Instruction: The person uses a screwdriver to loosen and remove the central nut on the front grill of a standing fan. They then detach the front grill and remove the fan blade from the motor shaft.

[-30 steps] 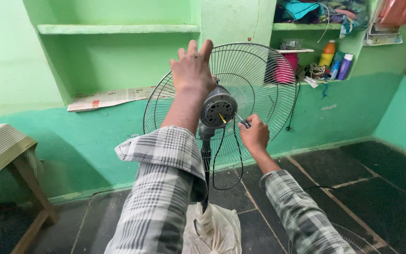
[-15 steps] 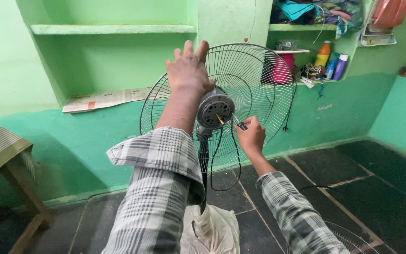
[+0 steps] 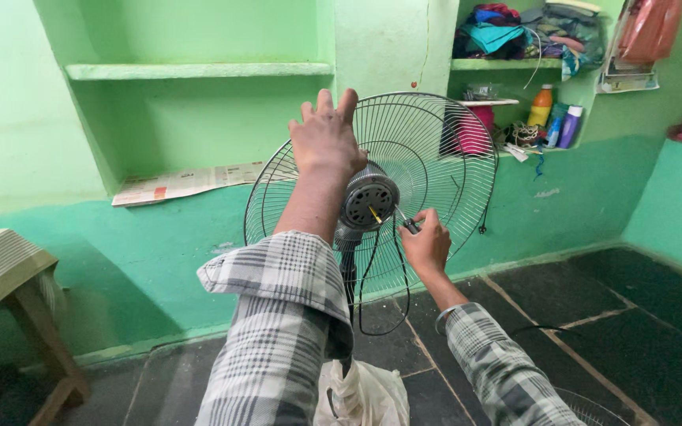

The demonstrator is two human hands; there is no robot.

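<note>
A pedestal fan stands in front of me, its round wire guard (image 3: 444,150) facing the green wall and its grey motor housing (image 3: 369,199) turned toward me. My left hand (image 3: 327,140) rests flat on top of the motor and against the guard, fingers spread upward. My right hand (image 3: 426,243) grips a screwdriver (image 3: 404,222) whose tip points at the back of the motor housing. A black cord (image 3: 380,292) hangs in a loop below the motor along the stand (image 3: 348,272).
A white plastic bag (image 3: 361,394) lies at the stand's foot. A wooden stool (image 3: 9,300) stands at the left. Wall niches hold a newspaper (image 3: 183,183), bottles (image 3: 554,118) and clothes (image 3: 515,31). Another wire guard (image 3: 593,406) lies on the dark tiled floor, lower right.
The view has shifted slightly. My left hand stays on the fan, and my right hand keeps the screwdriver at the motor's back with little movement.
</note>
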